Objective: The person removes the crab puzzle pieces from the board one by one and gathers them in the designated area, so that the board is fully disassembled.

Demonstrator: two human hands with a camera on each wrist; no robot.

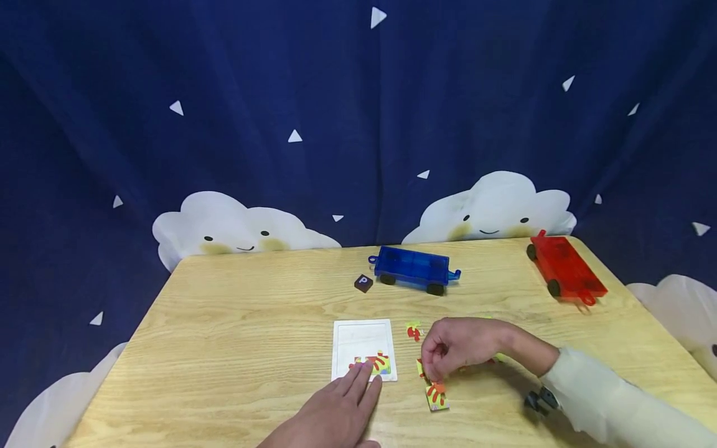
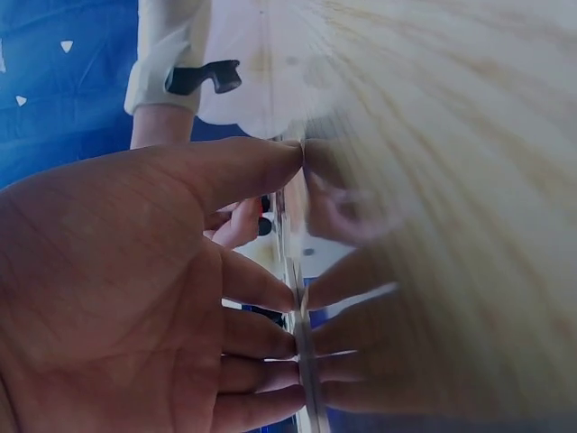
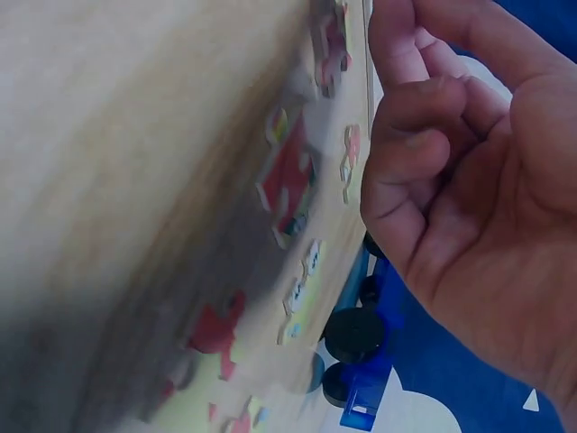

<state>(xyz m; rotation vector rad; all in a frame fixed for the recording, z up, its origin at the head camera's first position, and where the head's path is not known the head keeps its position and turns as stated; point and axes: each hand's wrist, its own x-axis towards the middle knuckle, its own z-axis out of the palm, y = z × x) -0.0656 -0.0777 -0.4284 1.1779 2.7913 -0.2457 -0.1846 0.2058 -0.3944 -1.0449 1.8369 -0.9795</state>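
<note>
My left hand (image 1: pixel 336 404) lies palm down with straight fingers, its fingertips at the lower edge of a white puzzle board (image 1: pixel 350 339). Joined yellow and red puzzle pieces (image 1: pixel 381 363) sit along the board's lower part. In the left wrist view, the left hand's fingertips (image 2: pixel 287 345) touch down at the surface. My right hand (image 1: pixel 462 345) reaches down with curled fingers over loose pieces right of the board. By its fingertips lies a yellow puzzle piece with red stripes (image 1: pixel 437 399); whether the fingers pinch a piece is hidden. Another red and yellow piece (image 1: pixel 413 331) lies beyond.
A blue toy wagon (image 1: pixel 411 267) stands at the table's back, with a small dark tile marked P (image 1: pixel 363 284) beside it. The red toy wagon (image 1: pixel 568 267) is at the back right. More loose pieces (image 3: pixel 290 180) lie beside the right hand on the wooden table (image 1: pixel 224 323).
</note>
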